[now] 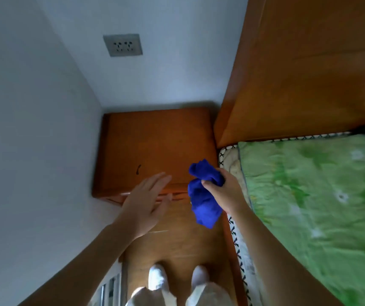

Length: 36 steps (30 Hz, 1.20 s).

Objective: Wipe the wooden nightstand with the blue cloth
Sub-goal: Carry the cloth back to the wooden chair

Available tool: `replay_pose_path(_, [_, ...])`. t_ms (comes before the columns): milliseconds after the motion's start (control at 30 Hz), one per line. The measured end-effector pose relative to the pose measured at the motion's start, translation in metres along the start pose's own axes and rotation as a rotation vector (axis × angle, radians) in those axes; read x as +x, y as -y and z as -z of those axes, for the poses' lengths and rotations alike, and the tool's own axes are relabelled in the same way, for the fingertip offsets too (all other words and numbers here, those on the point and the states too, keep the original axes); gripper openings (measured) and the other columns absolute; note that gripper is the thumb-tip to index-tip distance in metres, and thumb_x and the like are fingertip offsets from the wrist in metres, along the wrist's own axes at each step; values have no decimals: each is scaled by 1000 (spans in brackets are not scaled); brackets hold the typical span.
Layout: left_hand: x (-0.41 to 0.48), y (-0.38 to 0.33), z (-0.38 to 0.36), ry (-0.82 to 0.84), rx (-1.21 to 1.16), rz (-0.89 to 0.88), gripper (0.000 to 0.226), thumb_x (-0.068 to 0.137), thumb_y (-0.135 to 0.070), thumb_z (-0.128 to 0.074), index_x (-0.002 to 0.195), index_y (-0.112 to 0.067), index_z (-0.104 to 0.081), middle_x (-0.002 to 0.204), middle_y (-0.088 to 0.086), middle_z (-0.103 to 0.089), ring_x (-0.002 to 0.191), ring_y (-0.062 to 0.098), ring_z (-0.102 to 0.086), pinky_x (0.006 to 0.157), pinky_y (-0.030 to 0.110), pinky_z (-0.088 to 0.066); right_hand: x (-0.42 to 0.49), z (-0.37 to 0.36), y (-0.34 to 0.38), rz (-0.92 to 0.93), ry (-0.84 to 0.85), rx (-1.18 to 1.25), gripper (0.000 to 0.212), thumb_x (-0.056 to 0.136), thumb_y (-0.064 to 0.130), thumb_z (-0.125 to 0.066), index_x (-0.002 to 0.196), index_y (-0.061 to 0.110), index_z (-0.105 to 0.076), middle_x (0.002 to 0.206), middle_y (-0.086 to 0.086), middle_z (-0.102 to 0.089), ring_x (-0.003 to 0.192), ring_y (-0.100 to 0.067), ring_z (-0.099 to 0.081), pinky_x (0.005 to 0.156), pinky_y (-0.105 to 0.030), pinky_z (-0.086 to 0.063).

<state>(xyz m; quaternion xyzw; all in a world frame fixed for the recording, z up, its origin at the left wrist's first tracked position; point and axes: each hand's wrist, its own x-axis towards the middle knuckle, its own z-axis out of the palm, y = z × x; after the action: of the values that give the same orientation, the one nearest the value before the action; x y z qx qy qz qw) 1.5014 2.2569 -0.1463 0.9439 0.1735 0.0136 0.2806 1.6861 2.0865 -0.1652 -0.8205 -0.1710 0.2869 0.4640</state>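
The wooden nightstand stands in the corner between the white wall and the bed, its top bare except for a small dark mark. A bunched blue cloth hangs from my right hand, which grips it in the air over the nightstand's front right corner. My left hand is held flat with fingers together and slightly spread, palm down, above the nightstand's front edge, holding nothing.
A bed with a green patterned cover and a tall wooden headboard fills the right side. A wall socket sits on the wall above the nightstand. My white shoes stand on the wooden floor.
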Motion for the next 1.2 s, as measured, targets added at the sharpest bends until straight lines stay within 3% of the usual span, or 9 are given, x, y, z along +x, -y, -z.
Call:
replay_pose_path(100, [1, -62, 54, -53, -114, -109, 54, 102, -48, -38, 147, -20, -48, 152, 0, -46, 139, 14, -43, 115, 30, -33, -42, 53, 65, 27, 9, 107, 20, 85, 10, -77, 92, 26, -68, 78, 11, -72, 74, -2, -66, 69, -18, -50])
replay_pose_path(233, [6, -138, 107, -93, -184, -215, 51, 102, -42, -42, 145, -17, -50, 152, -1, -46, 138, 13, -44, 113, 36, -38, -86, 121, 130, 46, -14, 191, 15, 88, 6, -75, 100, 13, -68, 90, -12, -71, 80, -22, -69, 73, -33, -54])
replay_pose_path(433, [26, -243, 156, -141, -138, -471, 53, 104, -43, -38, 148, -15, -46, 157, 0, -41, 142, 17, -41, 116, 40, -36, -127, 209, 178, 9, -79, 346, 31, 80, 22, -75, 110, 20, -72, 109, -10, -74, 102, -29, -71, 91, -48, -54])
replay_pose_path(567, [41, -311, 172, -166, -82, -637, 54, 102, -38, -45, 151, -16, -41, 160, -3, -35, 142, 15, -40, 116, 31, -32, -157, 270, 194, 87, -114, 303, 24, 87, 16, -76, 109, 24, -71, 106, -3, -75, 100, -23, -72, 91, -42, -56])
replay_pose_path(733, [56, -382, 161, -104, -36, -837, 54, 103, -43, -43, 149, -15, -45, 158, -3, -39, 142, 14, -40, 115, 35, -35, -206, 341, 189, 179, -264, 192, 34, 83, 20, -81, 115, 22, -69, 105, -2, -76, 99, -23, -73, 89, -43, -60])
replay_pose_path(833, [63, -413, 135, -45, -74, -938, 55, 105, -49, -38, 147, -16, -48, 154, -4, -44, 141, 12, -41, 113, 37, -38, -236, 369, 168, 185, -408, 132, 45, 77, 24, -82, 119, 31, -67, 109, 7, -75, 101, -16, -72, 92, -44, -59])
replay_pose_path(933, [74, -445, 117, 12, -85, -1046, 54, 105, -50, -38, 147, -18, -48, 152, -4, -47, 140, 12, -42, 112, 37, -39, -264, 392, 154, 169, -556, 74, 50, 75, 24, -81, 121, 34, -66, 110, 11, -74, 102, -11, -71, 91, -38, -58])
replay_pose_path(1033, [83, -477, 97, 80, -104, -1148, 53, 104, -49, -39, 146, -18, -49, 150, -2, -50, 139, 13, -45, 113, 39, -39, -293, 403, 136, 98, -692, 81, 49, 78, 14, -82, 122, 29, -66, 108, 10, -74, 98, -7, -70, 85, -26, -56])
replay_pose_path(1200, [85, -517, 44, 283, -142, -1348, 54, 102, -46, -43, 147, -18, -49, 151, -3, -49, 139, 13, -44, 115, 33, -34, -342, 387, 86, -69, -927, 103, 49, 75, 20, -85, 116, 37, -66, 101, 14, -74, 93, -4, -69, 83, -23, -55])
